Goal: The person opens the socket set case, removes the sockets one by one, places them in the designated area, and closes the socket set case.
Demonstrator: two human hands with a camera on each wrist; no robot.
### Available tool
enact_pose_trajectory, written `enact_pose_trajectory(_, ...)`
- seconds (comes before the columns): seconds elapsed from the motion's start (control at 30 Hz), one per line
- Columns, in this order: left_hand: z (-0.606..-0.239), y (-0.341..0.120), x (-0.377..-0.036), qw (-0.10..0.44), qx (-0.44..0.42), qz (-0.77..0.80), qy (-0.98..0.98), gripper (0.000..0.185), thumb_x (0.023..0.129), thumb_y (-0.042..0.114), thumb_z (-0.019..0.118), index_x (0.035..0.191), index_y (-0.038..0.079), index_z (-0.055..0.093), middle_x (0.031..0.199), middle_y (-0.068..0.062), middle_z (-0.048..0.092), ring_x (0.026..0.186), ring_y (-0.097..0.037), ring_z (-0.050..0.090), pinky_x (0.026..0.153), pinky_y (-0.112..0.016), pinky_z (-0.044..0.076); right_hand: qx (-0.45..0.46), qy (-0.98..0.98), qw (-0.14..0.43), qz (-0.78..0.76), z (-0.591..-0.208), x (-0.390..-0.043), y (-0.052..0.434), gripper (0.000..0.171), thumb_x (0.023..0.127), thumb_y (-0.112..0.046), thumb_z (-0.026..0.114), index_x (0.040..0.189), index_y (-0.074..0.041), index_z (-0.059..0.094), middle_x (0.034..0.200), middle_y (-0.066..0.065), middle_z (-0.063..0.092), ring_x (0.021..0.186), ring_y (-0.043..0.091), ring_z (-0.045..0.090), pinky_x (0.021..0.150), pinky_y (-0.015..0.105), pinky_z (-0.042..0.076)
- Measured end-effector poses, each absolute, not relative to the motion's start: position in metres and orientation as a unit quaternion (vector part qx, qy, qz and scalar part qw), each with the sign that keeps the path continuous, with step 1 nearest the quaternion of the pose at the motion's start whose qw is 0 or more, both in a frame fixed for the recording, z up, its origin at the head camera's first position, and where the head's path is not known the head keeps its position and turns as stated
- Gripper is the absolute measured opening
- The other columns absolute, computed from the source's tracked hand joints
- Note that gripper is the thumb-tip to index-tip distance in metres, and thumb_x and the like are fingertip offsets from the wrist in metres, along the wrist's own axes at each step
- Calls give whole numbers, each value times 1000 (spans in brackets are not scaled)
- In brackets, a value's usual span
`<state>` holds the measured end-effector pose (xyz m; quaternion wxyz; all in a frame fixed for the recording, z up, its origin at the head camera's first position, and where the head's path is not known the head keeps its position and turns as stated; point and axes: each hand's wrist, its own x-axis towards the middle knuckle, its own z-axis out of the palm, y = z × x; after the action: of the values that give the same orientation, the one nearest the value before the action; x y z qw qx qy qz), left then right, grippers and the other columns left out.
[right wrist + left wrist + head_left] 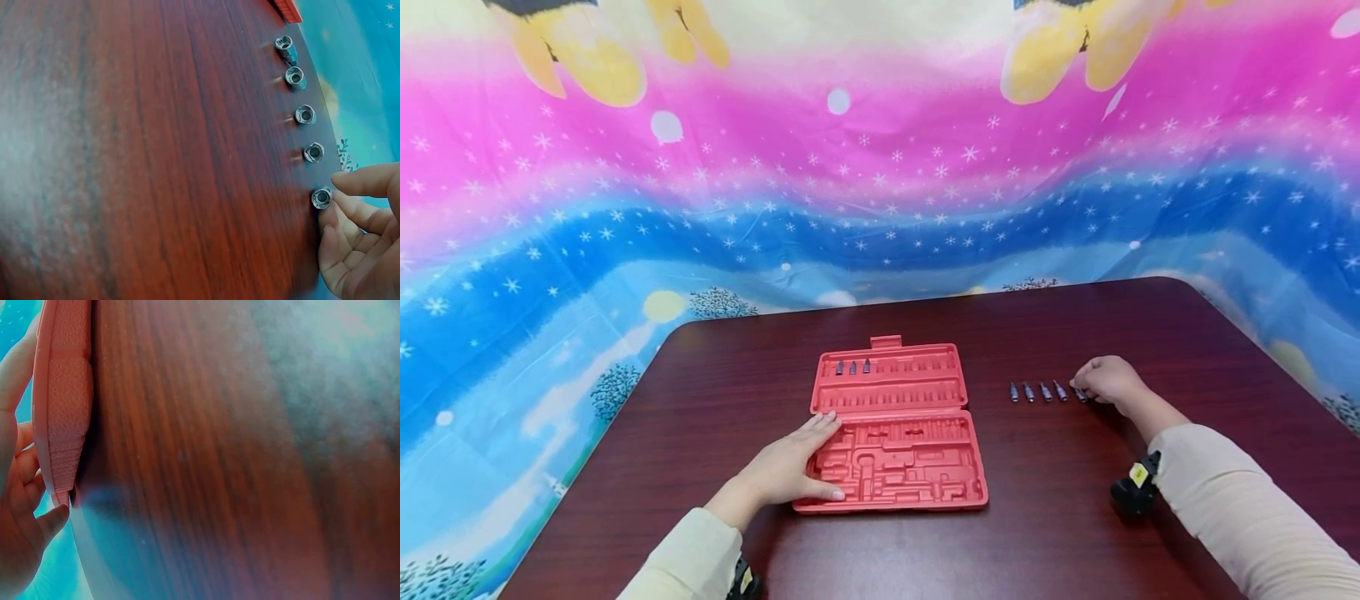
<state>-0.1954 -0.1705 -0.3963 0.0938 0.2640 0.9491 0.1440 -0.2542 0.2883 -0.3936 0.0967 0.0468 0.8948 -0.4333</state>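
A red plastic tool case (891, 398) lies unfolded flat on the table, its molded slots facing up. My left hand (790, 462) rests with spread fingers over the left edge of its near half, the thumb on the front left corner. In the far half, three small dark bits (853, 367) stand in the top row at the left. To the right of the case, metal bit sockets (1029, 392) lie in a spaced row. At the row's right end my right hand (1111, 383) pinches the last bit socket (322, 198) between thumb and fingers, low at the tabletop.
The dark red wooden table (1037, 517) has rounded far corners. Behind it hangs a patterned pink and blue cloth (880, 183). A black wrist device (1137, 483) sits below the right sleeve.
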Motion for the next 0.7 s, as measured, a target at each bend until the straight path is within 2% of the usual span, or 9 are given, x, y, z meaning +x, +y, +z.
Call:
enact_pose_trajectory(0.43, -396, -171, -195, 96, 261, 152, 948, 98, 60, 66, 59, 137, 16, 26, 141, -1, 21, 128, -17, 14, 95, -41, 28, 45, 886, 96, -452, -392, -249, 292, 27, 86, -11, 47, 99, 11, 52, 99, 21, 53, 86, 31, 50, 69, 37, 45)
enact_pose_trajectory(0.7, -398, -172, -196, 97, 260, 152, 949, 98, 60, 67, 58, 138, 17, 25, 141, 0, 20, 128, -16, 13, 96, -41, 28, 42, 882, 83, -462, -385, -245, 291, 29, 88, -14, 45, 103, 11, 49, 107, 26, 51, 87, 32, 51, 73, 39, 44)
